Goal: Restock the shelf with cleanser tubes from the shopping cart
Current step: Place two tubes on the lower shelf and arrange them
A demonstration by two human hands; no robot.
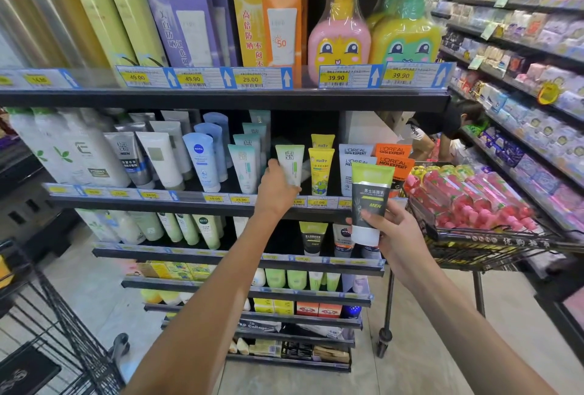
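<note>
Nearest the camera, two bare forearms reached up from the bottom edge toward the shelves. The right hand (393, 233) was curled round the lower end of a grey and green tube (369, 202) marked MEN, holding it upright in the air, cap end down, just in front of the right end of the middle shelf (189, 205) and just left of the shopping cart (493, 243). The cart stood at the right, its basket heaped with pink packs (471, 195) wrapped in clear film. A second wire cart (53, 325) showed at the lower left corner. Farther in, the left hand (278, 189) gripped a pale green and white tube (290, 165) by its lower part, fingers wrapped behind it, standing it at the front edge of the middle shelf. That tube stood between a row of teal and white tubes (245, 168) on its left and yellow tubes (320, 170) on its right. Beyond the yellow ones, toward the shelf's right end, stood white tubes (355, 157) and orange tubes (393, 157) lettered MEN EXPERT. A blue tube (202, 160) stood farther left on the same shelf. On the top shelf, above yellow price tags (336, 77), stood a pink bottle (339, 34) and a yellow and green bottle (406, 31) with cartoon faces, beside boxed sunscreen (268, 15). Far back on the right, a person (439, 132) bent low in the aisle.
</note>
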